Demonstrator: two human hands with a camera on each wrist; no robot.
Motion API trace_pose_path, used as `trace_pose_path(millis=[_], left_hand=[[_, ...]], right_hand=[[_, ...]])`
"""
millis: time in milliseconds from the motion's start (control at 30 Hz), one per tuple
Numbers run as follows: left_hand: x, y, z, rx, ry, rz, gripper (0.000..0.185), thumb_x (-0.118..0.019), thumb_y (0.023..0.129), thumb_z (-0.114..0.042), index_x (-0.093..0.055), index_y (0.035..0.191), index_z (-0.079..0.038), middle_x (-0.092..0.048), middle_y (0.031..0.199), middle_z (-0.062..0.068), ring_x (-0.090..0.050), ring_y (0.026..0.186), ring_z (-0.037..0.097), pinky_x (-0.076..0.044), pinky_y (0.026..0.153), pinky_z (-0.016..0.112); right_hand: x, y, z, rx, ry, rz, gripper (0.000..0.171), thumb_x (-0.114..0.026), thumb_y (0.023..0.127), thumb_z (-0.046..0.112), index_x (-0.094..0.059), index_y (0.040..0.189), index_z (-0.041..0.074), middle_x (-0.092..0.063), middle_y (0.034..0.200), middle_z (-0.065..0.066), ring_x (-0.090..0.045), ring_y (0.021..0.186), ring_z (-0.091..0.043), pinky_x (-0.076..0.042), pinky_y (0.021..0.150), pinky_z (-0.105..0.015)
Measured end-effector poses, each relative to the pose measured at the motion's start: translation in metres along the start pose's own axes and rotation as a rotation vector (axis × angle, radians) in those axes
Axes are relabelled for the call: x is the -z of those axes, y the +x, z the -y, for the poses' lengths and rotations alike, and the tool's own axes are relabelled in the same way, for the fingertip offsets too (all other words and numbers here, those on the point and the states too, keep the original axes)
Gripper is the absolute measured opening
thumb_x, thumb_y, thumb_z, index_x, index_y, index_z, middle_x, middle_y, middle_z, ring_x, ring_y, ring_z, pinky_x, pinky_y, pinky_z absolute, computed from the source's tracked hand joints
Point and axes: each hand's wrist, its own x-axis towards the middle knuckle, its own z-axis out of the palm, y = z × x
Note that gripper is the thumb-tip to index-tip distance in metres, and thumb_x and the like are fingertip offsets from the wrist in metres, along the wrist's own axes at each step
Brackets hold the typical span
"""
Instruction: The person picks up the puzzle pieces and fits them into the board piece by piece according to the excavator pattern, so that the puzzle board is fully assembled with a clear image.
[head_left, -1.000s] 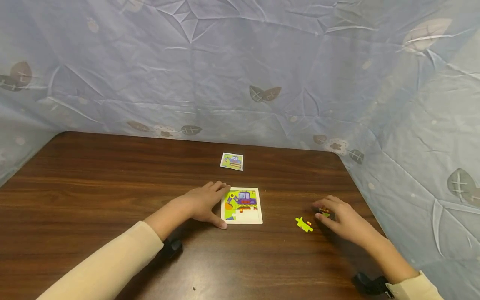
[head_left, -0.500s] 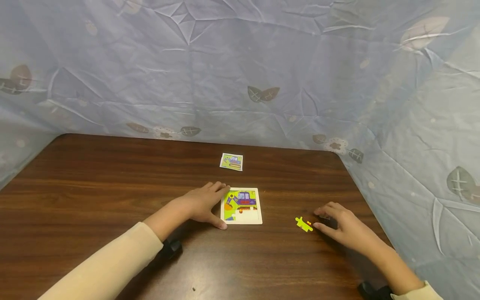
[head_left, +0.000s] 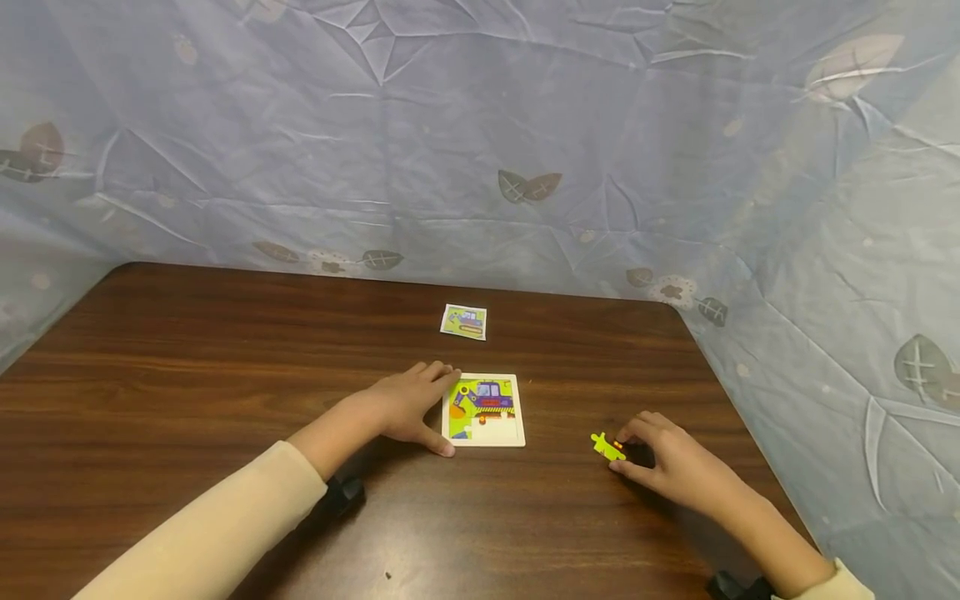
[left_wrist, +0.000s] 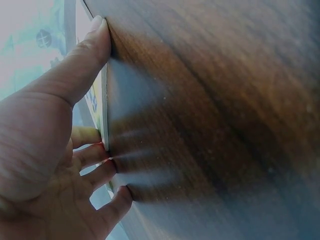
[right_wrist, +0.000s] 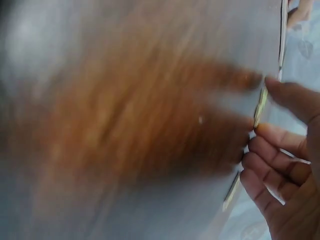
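Observation:
My left hand (head_left: 411, 407) holds the square puzzle tray (head_left: 521, 412) by its left side, thumb at the near corner and fingers at the far one. The picture in the tray is a purple excavator on green; bare white base shows at the lower right. In the left wrist view, thumb and fingertips lie along the tray edge (left_wrist: 104, 100). My right hand (head_left: 678, 460) pinches a lime-green puzzle piece (head_left: 604, 447) on the table, thumb and index finger at opposite ends. A second thin piece (right_wrist: 231, 191) lies by the little finger in the right wrist view, hidden in the head view.
A small picture card (head_left: 463, 322) with the same excavator lies beyond the tray. The brown wooden table (head_left: 225, 350) is bordered at the back and right by a grey-blue leaf-print cloth (head_left: 450, 125).
My right hand has moved left and nearer, from the farther puzzle piece to the lime-green one, and its thumb and index finger have come onto it. My left hand and the tray stay put.

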Motion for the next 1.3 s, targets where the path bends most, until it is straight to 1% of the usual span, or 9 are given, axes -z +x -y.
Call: trace_pose_path(millis=[100, 233, 400, 567, 733, 833, 1033, 1167, 1300], left_hand=[[0.0, 0.0, 0.0, -0.002, 0.005, -0.003, 0.114, -0.082, 0.083, -0.061, -0.024, 0.168, -0.011, -0.023, 0.175, 0.014, -0.024, 0.161, 0.037, -0.034, 0.122, 0.068], [0.0, 0.0, 0.0, -0.002, 0.005, -0.003, 0.114, -0.082, 0.083, -0.061, -0.024, 0.168, -0.011, -0.024, 0.174, 0.014, -0.025, 0.161, 0.037, -0.034, 0.122, 0.068], [0.0, 0.0, 0.001, 0.002, -0.003, -0.002, 0.114, -0.082, 0.083, -0.061, -0.023, 0.168, -0.011, -0.023, 0.175, 0.013, -0.024, 0.161, 0.037, -0.034, 0.122, 0.068], [0.001, -0.002, 0.0, 0.006, -0.003, -0.001, 0.114, -0.082, 0.083, -0.061, -0.023, 0.168, -0.011, -0.023, 0.175, 0.014, -0.024, 0.161, 0.038, -0.033, 0.122, 0.068], [0.001, -0.003, -0.001, -0.002, -0.009, 0.002, 0.113, -0.082, 0.084, -0.06, -0.024, 0.168, -0.011, -0.023, 0.174, 0.015, -0.024, 0.161, 0.039, -0.034, 0.122, 0.069], [0.001, -0.003, 0.0, -0.01, -0.011, 0.001, 0.113, -0.081, 0.084, -0.061, -0.024, 0.167, -0.01, -0.024, 0.174, 0.015, -0.025, 0.161, 0.039, -0.034, 0.121, 0.068], [-0.001, -0.001, 0.001, -0.011, 0.0, -0.002, 0.114, -0.081, 0.084, -0.062, -0.023, 0.168, -0.012, -0.024, 0.174, 0.013, -0.025, 0.161, 0.037, -0.034, 0.122, 0.066], [-0.002, 0.0, 0.001, -0.004, 0.0, 0.001, 0.114, -0.081, 0.084, -0.062, -0.023, 0.168, -0.013, -0.023, 0.175, 0.012, -0.024, 0.162, 0.037, -0.033, 0.123, 0.067], [-0.003, 0.0, 0.001, 0.001, -0.005, -0.003, 0.114, -0.081, 0.083, -0.062, -0.023, 0.168, -0.013, -0.023, 0.175, 0.012, -0.023, 0.162, 0.036, -0.032, 0.124, 0.065]], right_hand=[[-0.001, 0.003, 0.001, -0.001, 0.011, -0.016, 0.021, -0.084, 0.089, 0.025, -0.07, 0.101, 0.015, -0.065, 0.099, 0.008, -0.066, 0.092, -0.012, -0.06, 0.078, -0.031], [-0.002, 0.005, 0.0, 0.01, 0.035, -0.031, 0.019, -0.084, 0.09, 0.023, -0.07, 0.099, 0.015, -0.065, 0.097, 0.008, -0.065, 0.089, -0.011, -0.059, 0.076, -0.029], [0.0, 0.006, 0.0, 0.015, 0.045, -0.006, 0.017, -0.084, 0.09, 0.019, -0.07, 0.099, 0.014, -0.065, 0.097, 0.007, -0.065, 0.088, -0.01, -0.059, 0.075, -0.027], [0.002, 0.018, 0.007, 0.038, 0.038, 0.027, 0.016, -0.082, 0.091, 0.019, -0.07, 0.1, 0.014, -0.065, 0.098, 0.006, -0.064, 0.089, -0.01, -0.059, 0.076, -0.027], [0.0, 0.038, 0.024, 0.082, 0.03, 0.037, 0.016, -0.082, 0.092, 0.019, -0.07, 0.102, 0.014, -0.066, 0.101, 0.006, -0.062, 0.092, -0.01, -0.058, 0.078, -0.029], [-0.003, 0.05, 0.038, 0.122, 0.025, 0.041, 0.016, -0.081, 0.092, 0.019, -0.07, 0.103, 0.014, -0.067, 0.102, 0.003, -0.063, 0.093, -0.013, -0.059, 0.081, -0.031], [-0.01, 0.072, 0.066, 0.181, 0.04, 0.083, 0.016, -0.079, 0.095, 0.021, -0.071, 0.107, 0.013, -0.067, 0.106, 0.001, -0.065, 0.099, -0.015, -0.06, 0.086, -0.032], [-0.015, 0.083, 0.08, 0.208, 0.037, 0.125, 0.018, -0.078, 0.095, 0.023, -0.072, 0.108, 0.012, -0.066, 0.107, 0.0, -0.062, 0.097, -0.013, -0.059, 0.083, -0.029], [-0.021, 0.093, 0.09, 0.224, 0.026, 0.165, 0.019, -0.079, 0.095, 0.024, -0.072, 0.106, 0.012, -0.064, 0.104, 0.001, -0.055, 0.091, -0.009, -0.055, 0.078, -0.024]])
